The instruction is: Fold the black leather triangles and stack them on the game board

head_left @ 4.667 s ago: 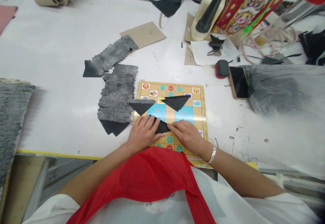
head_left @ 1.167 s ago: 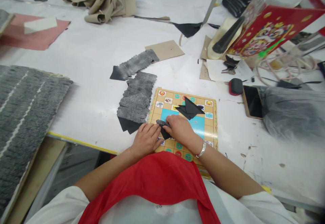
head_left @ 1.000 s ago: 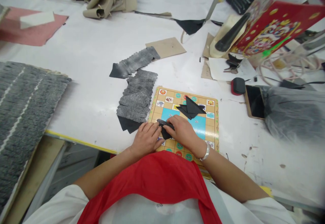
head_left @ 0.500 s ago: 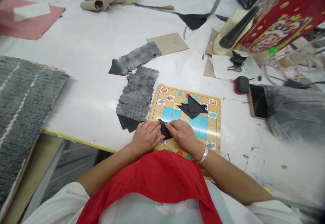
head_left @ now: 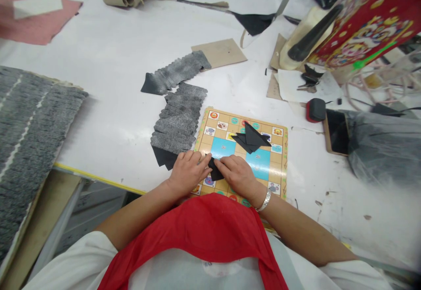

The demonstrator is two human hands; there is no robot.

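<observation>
A small black leather-like piece (head_left: 216,171) lies on the printed game board (head_left: 278,162), between my two hands. My left hand (head_left: 187,169) has its fingers closed on the piece's left edge. From the other side, my right hand (head_left: 238,172) pinches its upper right part; a bracelet circles that wrist. The fingers cover much of the piece. Several folded black triangles (head_left: 251,138) lie in a small heap on the board, beyond my right hand. Left of the board, overlapping grey-and-black pieces (head_left: 177,119) form a fanned row, with a second row (head_left: 179,73) behind it.
A tan card (head_left: 226,53) lies under the far row's end. To the right are a phone (head_left: 337,132), a small black-and-red case (head_left: 315,110), a plastic bag (head_left: 381,145), keys (head_left: 307,88) and a red box (head_left: 371,31). A thick grey stack (head_left: 33,141) stands at left.
My left hand's fingers have shifted slightly on the black piece, with the thumb drawn in nearer the fingertips. My right hand stays nearly in place. The view has moved slightly.
</observation>
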